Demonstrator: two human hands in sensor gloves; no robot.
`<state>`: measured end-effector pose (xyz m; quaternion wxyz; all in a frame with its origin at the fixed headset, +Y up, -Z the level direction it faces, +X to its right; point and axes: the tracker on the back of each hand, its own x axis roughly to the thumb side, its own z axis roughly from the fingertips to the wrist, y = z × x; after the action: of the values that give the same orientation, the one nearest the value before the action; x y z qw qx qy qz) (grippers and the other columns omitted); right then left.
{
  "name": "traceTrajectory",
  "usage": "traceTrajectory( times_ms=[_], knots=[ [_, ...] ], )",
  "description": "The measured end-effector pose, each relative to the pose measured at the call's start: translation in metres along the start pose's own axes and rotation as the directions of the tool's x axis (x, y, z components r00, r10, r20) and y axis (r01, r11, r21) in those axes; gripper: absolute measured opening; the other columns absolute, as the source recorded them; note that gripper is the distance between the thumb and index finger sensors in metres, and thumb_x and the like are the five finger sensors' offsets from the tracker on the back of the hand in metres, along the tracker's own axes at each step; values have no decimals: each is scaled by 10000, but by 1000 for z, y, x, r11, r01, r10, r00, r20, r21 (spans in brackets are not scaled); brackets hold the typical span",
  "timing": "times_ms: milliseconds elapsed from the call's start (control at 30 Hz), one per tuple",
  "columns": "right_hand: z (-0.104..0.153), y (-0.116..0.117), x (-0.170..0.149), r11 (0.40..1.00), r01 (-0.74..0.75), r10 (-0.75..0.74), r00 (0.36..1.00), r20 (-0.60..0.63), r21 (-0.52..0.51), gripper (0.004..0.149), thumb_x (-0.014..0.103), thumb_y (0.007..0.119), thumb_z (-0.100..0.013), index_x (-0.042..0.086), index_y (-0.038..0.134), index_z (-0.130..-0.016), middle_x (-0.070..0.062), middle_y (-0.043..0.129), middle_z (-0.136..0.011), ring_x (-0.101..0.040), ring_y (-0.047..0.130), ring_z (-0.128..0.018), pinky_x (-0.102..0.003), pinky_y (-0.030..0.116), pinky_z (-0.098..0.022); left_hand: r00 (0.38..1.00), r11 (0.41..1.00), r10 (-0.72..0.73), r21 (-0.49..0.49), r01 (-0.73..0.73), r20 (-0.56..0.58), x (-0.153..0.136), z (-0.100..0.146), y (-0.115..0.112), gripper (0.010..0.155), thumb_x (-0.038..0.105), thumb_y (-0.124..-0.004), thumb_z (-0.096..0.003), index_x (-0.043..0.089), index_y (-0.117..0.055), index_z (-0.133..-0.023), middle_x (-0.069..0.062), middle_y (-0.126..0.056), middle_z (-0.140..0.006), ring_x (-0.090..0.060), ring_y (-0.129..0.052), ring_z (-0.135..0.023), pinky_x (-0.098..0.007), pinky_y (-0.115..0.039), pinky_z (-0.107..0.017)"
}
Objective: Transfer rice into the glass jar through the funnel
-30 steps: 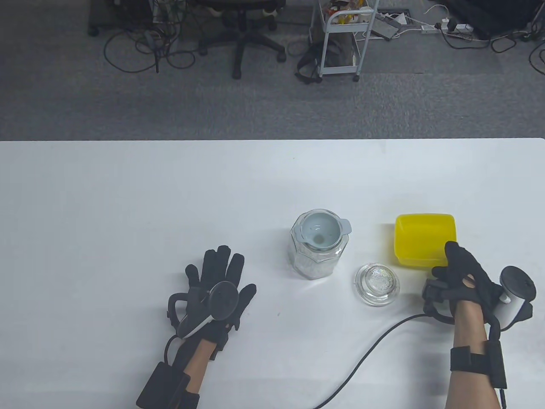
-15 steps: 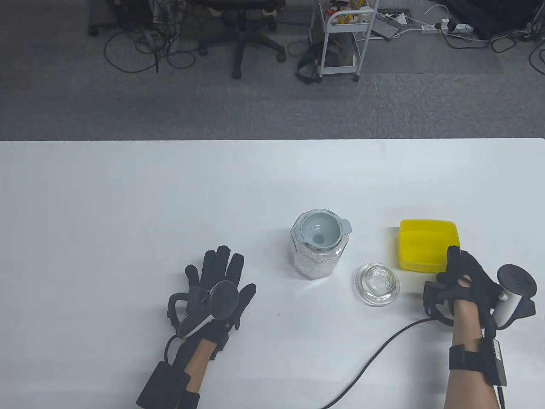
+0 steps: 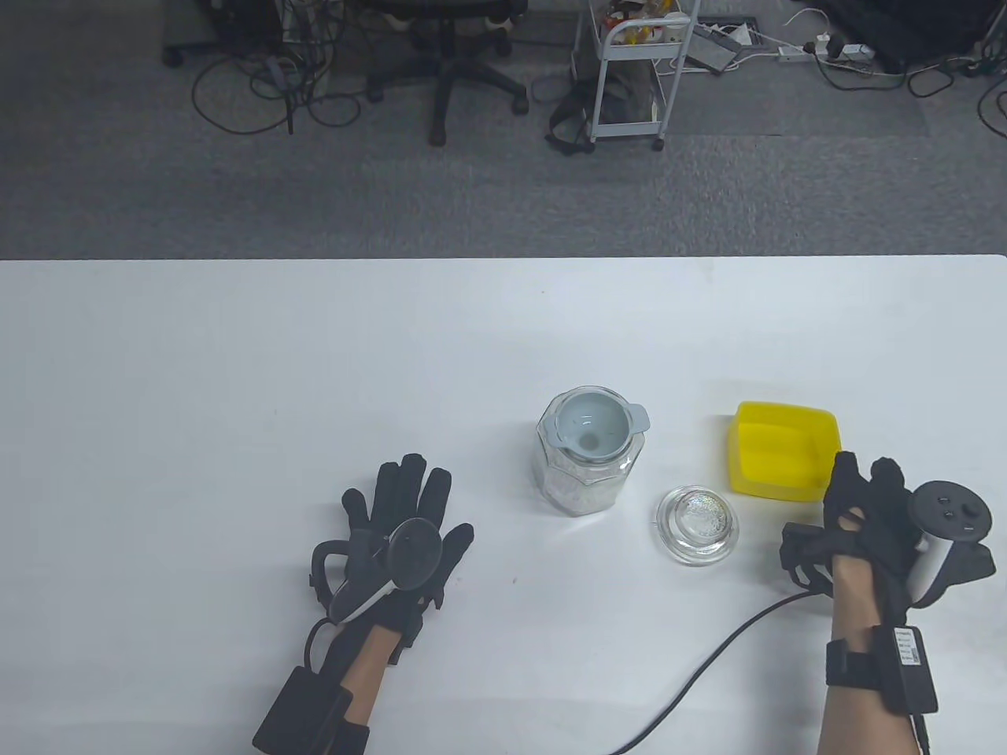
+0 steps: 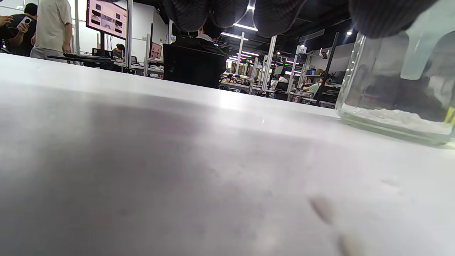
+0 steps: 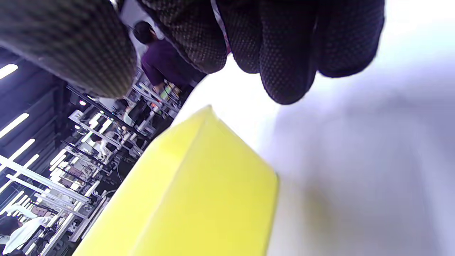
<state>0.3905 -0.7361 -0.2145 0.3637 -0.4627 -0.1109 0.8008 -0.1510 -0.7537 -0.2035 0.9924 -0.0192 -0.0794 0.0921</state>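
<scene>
Now the right hand (image 3: 865,515) sets down the emptied yellow plastic tub (image 3: 783,460), grip loosening; next, lift the grey funnel (image 3: 594,429) off the rice-filled glass jar (image 3: 586,472).

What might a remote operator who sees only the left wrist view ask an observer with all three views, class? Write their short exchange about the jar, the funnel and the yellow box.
Operator: I see the glass jar with a thin layer of rice at its bottom. Is any rice left in the funnel?
Observer: No. In the table view the funnel sits in the jar's mouth and its bowl looks empty.
Operator: Where is the right hand?
Observer: The right hand is at the near right corner of the yellow box, with its thumb overlapping the edge. I cannot confirm a grip.
</scene>
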Motion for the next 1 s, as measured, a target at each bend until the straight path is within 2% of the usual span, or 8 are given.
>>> traceTrajectory(
  times_ms=[233, 367, 433, 500, 667, 833, 933, 1000],
  knots=[
    [32, -16, 32, 980, -29, 74, 971, 228, -194, 731, 617, 849, -392, 218, 703, -986, -178, 705, -1015, -364, 892, -795, -527, 808, -551, 1000, 1000, 1, 3, -1, 2, 0, 0, 0, 780, 719, -653, -540, 349, -419, -1185, -104, -297, -1308, -426, -368, -1202, -767, -344, -746],
    [58, -23, 52, 976, 24, 58, 929, 366, -216, 729, 617, 847, -392, 224, 699, -987, -170, 708, -1015, -355, 888, -802, -521, 809, -556, 1000, 1000, 1, 5, -1, 4, 1, 0, 0, 780, 719, -653, -539, 349, -418, -1185, -102, -298, -1308, -423, -364, -1204, -766, -342, -748],
    [75, -21, 64, 982, 33, 54, 893, 447, -184, 727, 620, 842, -389, 238, 697, -991, -169, 719, -1011, -357, 893, -801, -522, 812, -554, 1000, 1000, 2, 5, -2, 7, 1, 0, 0, 782, 719, -654, -539, 348, -419, -1186, -101, -297, -1309, -426, -365, -1204, -768, -342, -746],
    [94, -12, 78, 995, 36, 18, 854, 521, -94, 731, 616, 843, -393, 256, 675, -1007, -183, 725, -1014, -381, 890, -806, -545, 802, -557, 1000, 1000, 2, 5, -2, 11, 2, 0, -1, 780, 720, -653, -539, 349, -420, -1185, -79, -299, -1310, -425, -368, -1203, -771, -339, -743],
    [135, 21, 132, 986, -96, 1, 820, 572, 136, 770, 640, 832, -390, 284, 615, -1037, -197, 718, -1026, -401, 891, -804, -556, 798, -556, 1000, 1000, 6, 13, -6, 15, 3, 0, -1, 780, 719, -653, -540, 350, -418, -1186, -81, -296, -1311, -422, -366, -1205, -772, -334, -744],
    [162, 56, 178, 926, -327, 159, 791, 590, 188, 801, 684, 783, -391, 310, 550, -1060, -197, 667, -1060, -404, 865, -839, -556, 786, -579, 1000, 1000, 14, 23, -14, 27, 6, 0, 0, 780, 720, -654, -538, 352, -418, -1185, -80, -296, -1311, -422, -365, -1205, -774, -332, -743],
    [166, 77, 189, 892, -419, 248, 767, 592, 168, 803, 685, 792, -384, 318, 550, -1056, -176, 673, -1063, -399, 856, -851, -554, 783, -584, 999, 999, 30, 29, -31, 29, 6, 1, 1, 781, 719, -654, -539, 351, -417, -1185, -79, -297, -1310, -420, -362, -1206, -774, -331, -742],
    [168, 86, 191, 879, -451, 282, 753, 594, 154, 779, 671, 807, -383, 296, 616, -1038, -152, 747, -1027, -387, 874, -839, -549, 792, -580, 999, 999, 33, 32, -34, 29, 6, 1, 1, 780, 720, -653, -539, 353, -415, -1185, -77, -297, -1311, -420, -363, -1206, -773, -332, -743]
  ],
)
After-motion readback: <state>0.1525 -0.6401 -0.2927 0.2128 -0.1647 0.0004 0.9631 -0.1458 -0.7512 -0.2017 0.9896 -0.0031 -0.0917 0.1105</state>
